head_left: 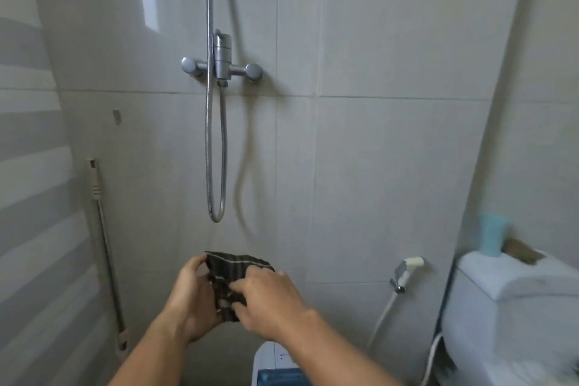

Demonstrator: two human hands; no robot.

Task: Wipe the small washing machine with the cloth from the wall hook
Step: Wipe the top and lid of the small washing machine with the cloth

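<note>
Both the left hand [191, 298] and right hand [266, 301] grip the striped cloth [233, 273], bunching it into a wiping pad above the washing machine [275, 367] at six o'clock.

cloth [233, 273]: we'd say soft woven fabric, dark with pale stripes, matt
shower tap [221, 66]: brushed metal, dull satin shine
hose [216, 166]: ribbed metal, a bit shinier
wall tiles [391, 166]: smooth, glossy enough to catch reflections for us
toilet tank [513, 279]: glossy, smooth white
cup [494, 235]: pale blue, looks plastic to us
</note>
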